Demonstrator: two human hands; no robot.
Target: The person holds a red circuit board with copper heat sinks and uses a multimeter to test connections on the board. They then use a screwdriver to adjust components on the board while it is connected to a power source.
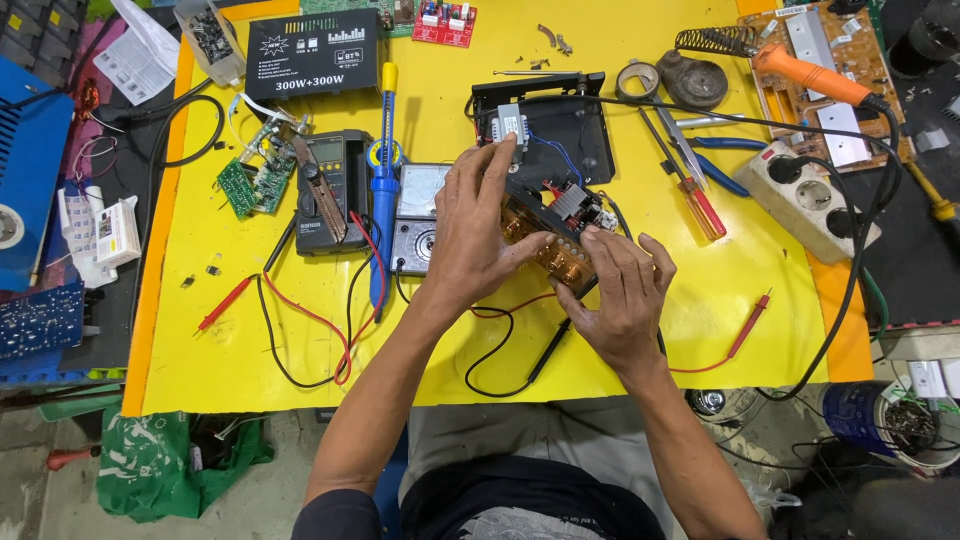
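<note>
amplifier unit (pixel 548 232): long axis upper-left to lower-right | left hand (pixel 478 225) grip clamped on it | right hand (pixel 618 295) grip clamped on its lower-right end

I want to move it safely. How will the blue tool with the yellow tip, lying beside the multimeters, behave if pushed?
The blue tool looks stiff: a straight, slim barrel. Being round, it may roll sideways. It lies across the red and black leads, which could drag along or snag.

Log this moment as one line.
left hand: grips amplifier panel | right hand: on panel's near end | yellow mat: multimeter, screwdriver
</note>
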